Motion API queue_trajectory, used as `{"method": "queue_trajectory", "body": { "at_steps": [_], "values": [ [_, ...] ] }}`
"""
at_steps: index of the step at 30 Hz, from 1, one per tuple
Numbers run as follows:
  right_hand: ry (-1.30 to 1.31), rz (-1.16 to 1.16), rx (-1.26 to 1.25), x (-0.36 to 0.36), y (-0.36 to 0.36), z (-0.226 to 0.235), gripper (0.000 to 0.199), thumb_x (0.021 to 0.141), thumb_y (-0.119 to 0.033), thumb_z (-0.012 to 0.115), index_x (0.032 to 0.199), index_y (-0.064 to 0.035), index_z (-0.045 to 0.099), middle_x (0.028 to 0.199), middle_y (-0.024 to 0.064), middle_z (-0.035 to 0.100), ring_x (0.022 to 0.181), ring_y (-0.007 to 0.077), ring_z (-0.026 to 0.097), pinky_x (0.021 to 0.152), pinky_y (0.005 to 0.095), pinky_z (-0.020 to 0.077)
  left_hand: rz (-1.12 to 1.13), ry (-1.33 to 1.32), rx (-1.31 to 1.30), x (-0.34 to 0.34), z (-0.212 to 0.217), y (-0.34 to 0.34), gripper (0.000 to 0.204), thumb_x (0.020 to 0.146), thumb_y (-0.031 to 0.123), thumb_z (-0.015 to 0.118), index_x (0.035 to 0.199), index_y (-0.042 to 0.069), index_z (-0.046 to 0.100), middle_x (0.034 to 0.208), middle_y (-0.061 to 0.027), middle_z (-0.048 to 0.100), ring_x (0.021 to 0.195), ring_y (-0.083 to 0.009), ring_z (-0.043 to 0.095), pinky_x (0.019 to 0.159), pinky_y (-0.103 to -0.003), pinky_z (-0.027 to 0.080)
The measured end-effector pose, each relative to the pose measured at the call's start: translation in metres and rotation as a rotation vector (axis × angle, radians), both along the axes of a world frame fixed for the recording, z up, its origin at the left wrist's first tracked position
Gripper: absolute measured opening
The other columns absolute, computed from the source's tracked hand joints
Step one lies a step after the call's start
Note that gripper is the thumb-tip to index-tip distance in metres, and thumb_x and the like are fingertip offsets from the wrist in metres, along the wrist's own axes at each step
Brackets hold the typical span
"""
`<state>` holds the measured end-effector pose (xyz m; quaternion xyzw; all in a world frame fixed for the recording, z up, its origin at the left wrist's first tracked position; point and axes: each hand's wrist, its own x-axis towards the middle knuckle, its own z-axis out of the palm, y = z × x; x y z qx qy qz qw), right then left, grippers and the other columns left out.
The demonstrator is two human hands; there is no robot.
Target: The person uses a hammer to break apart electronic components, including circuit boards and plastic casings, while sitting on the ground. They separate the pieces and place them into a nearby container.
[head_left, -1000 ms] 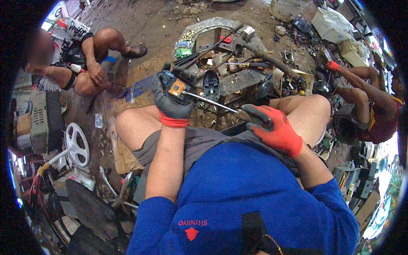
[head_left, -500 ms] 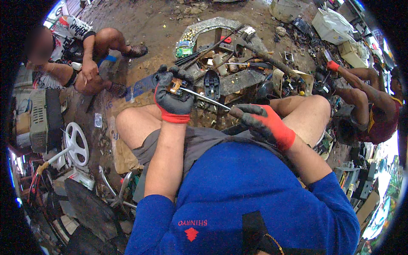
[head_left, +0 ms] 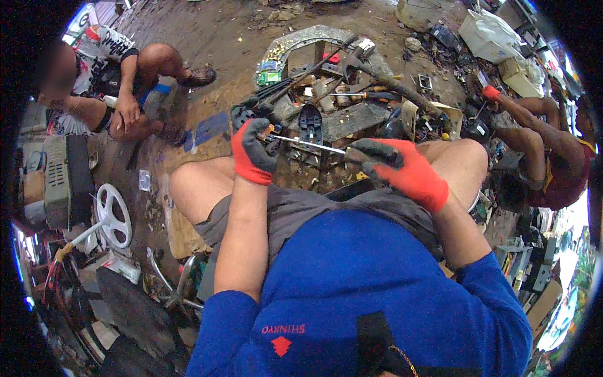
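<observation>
My left hand [head_left: 254, 151], in a red and black work glove, is closed around a small black plastic part [head_left: 243, 114] with an orange-brown piece on it. Its exact kind is unclear, as the glove covers much of it. In my right hand [head_left: 399, 166], gloved the same way, I grip a screwdriver [head_left: 314, 144] by its handle. The metal shaft points left, and its tip meets the part at my left fingers. Just beyond the shaft lies a black, hollow, oval plastic shell [head_left: 310, 119].
Past my knees stands a grey, ring-like work block [head_left: 358, 122] strewn with scrap, a green circuit board [head_left: 270, 76] and another screwdriver [head_left: 377, 96]. One person sits at far left; another works at right with a red glove [head_left: 491, 93]. A white steering wheel [head_left: 114, 217] stands at left.
My left hand has turned over, so the held part is more hidden. The right hand has moved slightly up and right with the screwdriver, whose shaft lies more level.
</observation>
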<state>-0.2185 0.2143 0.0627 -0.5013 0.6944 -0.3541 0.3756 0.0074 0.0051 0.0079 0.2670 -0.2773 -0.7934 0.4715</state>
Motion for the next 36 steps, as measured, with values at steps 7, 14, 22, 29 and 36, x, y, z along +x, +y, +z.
{"method": "queue_trajectory", "body": {
  "at_steps": [7, 14, 22, 29, 36],
  "values": [
    [-0.398, 0.062, -0.001, -0.053, -0.025, 0.005, 0.039, 0.089, -0.022, 0.067, 0.124, -0.0055, 0.063, 0.108, 0.0056, 0.068, 0.100, 0.0124, 0.059, 0.091, 0.0289, 0.0475, 0.021, 0.294, 0.208, 0.017, -0.026, -0.018, 0.027, 0.070, 0.006, 0.056, 0.095, -0.001, 0.065, 0.091, -0.0174, 0.068, 0.084, -0.0337, 0.066, 0.080, -0.046, 0.057],
    [0.300, -0.241, -0.076, -0.053, -0.060, -0.082, 0.047, 0.083, -0.025, 0.071, 0.125, -0.0061, 0.060, 0.120, 0.0152, 0.065, 0.113, 0.0306, 0.062, 0.097, 0.0366, 0.0481, -0.050, 0.323, 0.257, 0.011, -0.009, -0.007, 0.023, 0.085, 0.016, 0.056, 0.102, 0.003, 0.067, 0.092, -0.0110, 0.069, 0.084, -0.0299, 0.067, 0.080, -0.046, 0.056],
    [0.830, -0.158, 0.033, -0.056, -0.071, -0.121, 0.061, 0.082, -0.042, 0.068, 0.130, -0.0077, 0.055, 0.124, 0.0201, 0.058, 0.118, 0.0381, 0.053, 0.106, 0.0458, 0.0381, -0.293, 0.477, 0.259, -0.005, 0.007, 0.008, 0.042, 0.096, 0.043, 0.050, 0.115, 0.008, 0.063, 0.110, -0.0126, 0.068, 0.096, -0.0311, 0.067, 0.083, -0.051, 0.056],
    [0.505, -0.034, -0.452, -0.017, -0.061, -0.057, 0.066, 0.073, -0.030, 0.077, 0.132, -0.0121, 0.054, 0.126, 0.0201, 0.055, 0.118, 0.0394, 0.053, 0.101, 0.0468, 0.0430, -0.421, 0.548, 0.269, -0.012, -0.007, 0.010, 0.051, 0.098, 0.049, 0.046, 0.125, 0.007, 0.058, 0.116, -0.0144, 0.067, 0.103, -0.0321, 0.066, 0.089, -0.049, 0.055],
    [0.591, 0.301, -0.485, 0.036, -0.054, -0.040, 0.070, 0.066, -0.029, 0.081, 0.130, -0.0152, 0.056, 0.125, 0.0161, 0.056, 0.116, 0.0376, 0.054, 0.098, 0.0469, 0.0446, -0.521, 0.221, 0.329, -0.034, -0.023, 0.038, 0.048, 0.102, 0.048, 0.037, 0.119, 0.010, 0.061, 0.110, -0.0131, 0.068, 0.094, -0.0287, 0.068, 0.081, -0.046, 0.058]
  ]
}}
